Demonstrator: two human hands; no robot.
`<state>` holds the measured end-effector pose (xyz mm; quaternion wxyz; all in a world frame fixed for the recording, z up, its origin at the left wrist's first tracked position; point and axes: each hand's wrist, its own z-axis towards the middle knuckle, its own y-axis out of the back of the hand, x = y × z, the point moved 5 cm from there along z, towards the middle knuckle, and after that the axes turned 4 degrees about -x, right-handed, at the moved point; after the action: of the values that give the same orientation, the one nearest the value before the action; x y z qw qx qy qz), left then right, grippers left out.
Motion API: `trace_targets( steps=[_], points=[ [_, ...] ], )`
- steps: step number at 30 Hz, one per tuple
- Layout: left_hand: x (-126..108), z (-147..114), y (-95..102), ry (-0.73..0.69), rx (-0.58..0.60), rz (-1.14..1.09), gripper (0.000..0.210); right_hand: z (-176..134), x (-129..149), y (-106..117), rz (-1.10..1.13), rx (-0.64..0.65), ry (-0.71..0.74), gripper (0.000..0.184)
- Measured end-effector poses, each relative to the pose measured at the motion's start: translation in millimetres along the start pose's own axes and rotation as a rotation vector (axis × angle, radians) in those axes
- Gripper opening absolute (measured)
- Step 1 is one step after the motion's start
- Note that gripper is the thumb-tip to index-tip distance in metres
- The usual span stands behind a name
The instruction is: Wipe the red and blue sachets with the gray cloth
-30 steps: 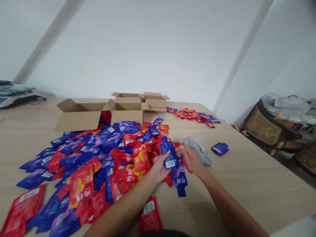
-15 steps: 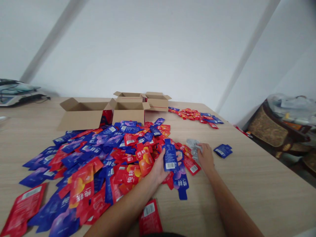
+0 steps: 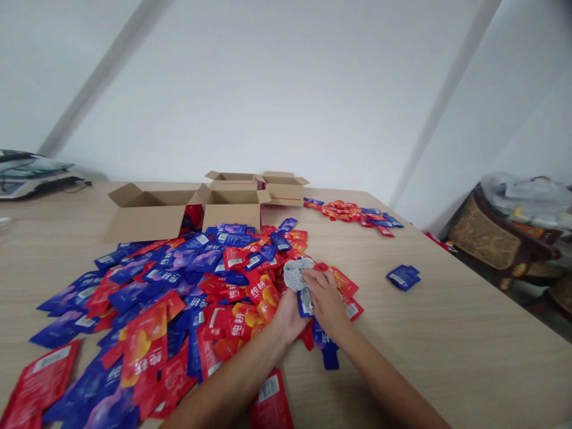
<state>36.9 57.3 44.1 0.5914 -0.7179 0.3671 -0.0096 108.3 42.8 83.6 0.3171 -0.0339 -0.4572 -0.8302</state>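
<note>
My left hand (image 3: 289,316) is closed on a blue pouch (image 3: 305,305), most of which is covered. My right hand (image 3: 325,293) presses a crumpled grey cloth (image 3: 297,273) against the front of that pouch, fingers bent over the cloth. Both hands are just above the right end of a large heap of red and blue pouches (image 3: 236,322). Beneath them, another blue pouch (image 3: 330,357) lies partly hidden on the table, beside red ones.
Several open cardboard boxes (image 3: 232,215) stand behind the heap. A smaller row of pouches (image 3: 346,211) lies at the back right, and a lone blue pouch (image 3: 403,277) nearer the right edge. A patterned chair (image 3: 485,229) with plastic bags is beyond the table (image 3: 447,345).
My right hand has lifted the grey cloth from the table and moved it left onto the blue pouch. My left hand still holds the pouch in about the same spot.
</note>
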Motion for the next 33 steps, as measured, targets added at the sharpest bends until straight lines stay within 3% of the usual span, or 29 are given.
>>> trace_targets(
  steps=[11,21,24,28,30,33],
  points=[
    [-11,-6,-12.7,-0.054,0.061,-0.009,0.023,-2,11,7,0.047,-0.028,0.057,0.055],
    [-30,-2,2.1,-0.049,-0.015,-0.101,0.029,-9,19,9,0.151,0.033,0.106,0.044],
    [-39,-1,3.2,-0.08,-0.071,-0.063,0.029,-7,-10,16,0.207,-0.075,0.015,0.032],
    [-48,2,6.2,-0.221,-0.153,-0.006,0.019,-10,-55,22,0.399,-0.274,-0.378,0.026],
    [-46,4,7.9,-0.232,-0.15,0.052,0.018,-14,-53,20,0.486,-0.304,-0.49,0.027],
    [-36,2,11.5,-0.288,-0.104,0.251,0.015,-16,-12,15,0.499,-0.289,-0.313,0.028]
  ],
)
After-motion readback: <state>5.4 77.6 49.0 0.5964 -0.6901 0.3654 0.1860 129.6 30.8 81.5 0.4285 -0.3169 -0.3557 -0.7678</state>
